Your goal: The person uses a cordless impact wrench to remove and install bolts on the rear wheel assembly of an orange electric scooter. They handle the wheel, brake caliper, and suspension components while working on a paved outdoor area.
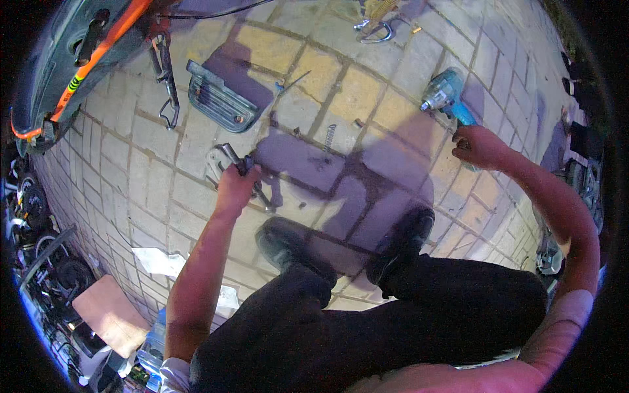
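My left hand [236, 187] grips a metal bracket with a short silver tube [227, 153] and dark fittings, held above the paving in the middle left. My right hand [481, 145] is closed, with its fingers curled round something I cannot make out, just below a teal cordless power tool [443, 88] lying on the bricks. Between my hands lie a coil spring [330, 136] and small dark parts [358, 123]. Above them a thin screwdriver [292, 82] lies beside a grey-black ribbed plastic tray-like part [219, 99].
An orange-and-black vehicle body [75, 78] overhangs the upper left, with a metal stand [169, 85] hanging beside it. A looped metal part [373, 29] lies at the top. Wheels, a tan pad [108, 313] and white sheets [157, 261] are at left. Dark machinery lines the right edge. My shoes [282, 239] rest below.
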`<action>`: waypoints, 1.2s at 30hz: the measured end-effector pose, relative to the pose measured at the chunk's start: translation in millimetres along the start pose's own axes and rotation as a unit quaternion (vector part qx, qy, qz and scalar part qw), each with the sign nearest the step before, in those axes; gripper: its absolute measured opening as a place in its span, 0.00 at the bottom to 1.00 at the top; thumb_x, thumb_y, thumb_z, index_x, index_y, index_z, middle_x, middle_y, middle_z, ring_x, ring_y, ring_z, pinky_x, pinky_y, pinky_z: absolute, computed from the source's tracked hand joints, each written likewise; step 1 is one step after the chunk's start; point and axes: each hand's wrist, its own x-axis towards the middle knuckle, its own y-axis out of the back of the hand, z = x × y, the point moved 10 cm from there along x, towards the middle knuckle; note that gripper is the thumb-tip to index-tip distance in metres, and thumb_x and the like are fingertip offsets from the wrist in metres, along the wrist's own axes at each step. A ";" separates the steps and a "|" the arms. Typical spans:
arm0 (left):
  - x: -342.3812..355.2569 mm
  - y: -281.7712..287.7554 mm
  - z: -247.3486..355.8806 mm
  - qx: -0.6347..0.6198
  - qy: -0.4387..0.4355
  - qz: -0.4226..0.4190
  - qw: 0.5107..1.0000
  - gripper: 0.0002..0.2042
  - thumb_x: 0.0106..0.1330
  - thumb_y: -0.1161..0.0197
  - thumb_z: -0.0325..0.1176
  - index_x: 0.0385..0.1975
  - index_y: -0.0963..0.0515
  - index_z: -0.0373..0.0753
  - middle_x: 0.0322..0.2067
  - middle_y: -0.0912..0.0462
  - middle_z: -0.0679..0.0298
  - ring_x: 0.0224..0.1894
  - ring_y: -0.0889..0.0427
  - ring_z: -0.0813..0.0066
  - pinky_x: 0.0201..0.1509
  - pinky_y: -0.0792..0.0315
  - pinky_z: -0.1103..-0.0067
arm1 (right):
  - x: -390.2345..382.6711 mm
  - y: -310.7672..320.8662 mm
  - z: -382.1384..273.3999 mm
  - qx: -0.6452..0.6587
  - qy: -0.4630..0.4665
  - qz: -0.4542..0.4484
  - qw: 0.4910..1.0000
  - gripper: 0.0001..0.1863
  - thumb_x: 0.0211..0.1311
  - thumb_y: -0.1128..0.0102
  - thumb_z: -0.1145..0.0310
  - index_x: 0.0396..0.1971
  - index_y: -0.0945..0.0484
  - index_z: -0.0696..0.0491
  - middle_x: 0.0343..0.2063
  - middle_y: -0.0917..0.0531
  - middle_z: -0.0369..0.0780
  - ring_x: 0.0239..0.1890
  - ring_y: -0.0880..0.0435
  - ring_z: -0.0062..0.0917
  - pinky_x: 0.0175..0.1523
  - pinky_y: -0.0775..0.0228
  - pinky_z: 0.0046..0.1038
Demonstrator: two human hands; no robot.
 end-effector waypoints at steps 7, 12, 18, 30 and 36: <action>-58.9 36.9 79.1 0.273 -0.228 0.231 0.906 0.16 0.51 0.34 0.34 0.38 0.25 0.34 0.34 0.24 0.50 0.38 0.25 0.50 0.44 0.31 0.65 | 8.9 28.6 76.2 -0.046 -0.015 0.275 0.960 0.28 0.42 0.34 0.68 0.47 0.31 0.56 0.40 0.23 0.51 0.45 0.24 0.44 0.50 0.33 0.37; -92.1 -57.1 58.0 0.254 -0.240 -0.088 0.933 0.13 0.54 0.37 0.32 0.39 0.24 0.37 0.31 0.22 0.56 0.32 0.21 0.60 0.37 0.27 0.71 | 63.3 -4.9 113.3 0.055 -0.098 0.194 0.975 0.31 0.39 0.32 0.72 0.47 0.33 0.61 0.40 0.24 0.51 0.45 0.25 0.40 0.51 0.36 0.34; -93.4 -132.3 45.7 0.444 -0.349 -0.103 0.819 0.11 0.51 0.40 0.30 0.35 0.27 0.40 0.35 0.26 0.57 0.39 0.24 0.58 0.41 0.28 0.66 | 30.8 -13.9 54.4 0.258 -0.028 0.123 0.958 0.24 0.36 0.34 0.75 0.40 0.27 0.57 0.33 0.21 0.39 0.39 0.25 0.27 0.48 0.34 0.28; -54.7 -157.8 131.6 0.533 -0.548 -0.136 0.630 0.11 0.55 0.49 0.30 0.37 0.26 0.49 0.38 0.27 0.68 0.46 0.30 0.70 0.50 0.38 0.71 | -71.7 -69.1 -57.1 0.546 -0.021 0.065 0.835 0.20 0.48 0.32 0.72 0.44 0.24 0.52 0.38 0.20 0.35 0.40 0.24 0.22 0.47 0.30 0.27; -58.9 -151.6 125.5 0.502 -0.596 -0.158 0.606 0.11 0.55 0.48 0.30 0.38 0.27 0.47 0.35 0.27 0.67 0.47 0.30 0.71 0.51 0.39 0.71 | -71.1 -83.4 -94.4 0.454 0.111 0.097 0.879 0.23 0.47 0.31 0.67 0.45 0.25 0.52 0.41 0.20 0.40 0.42 0.22 0.27 0.51 0.31 0.30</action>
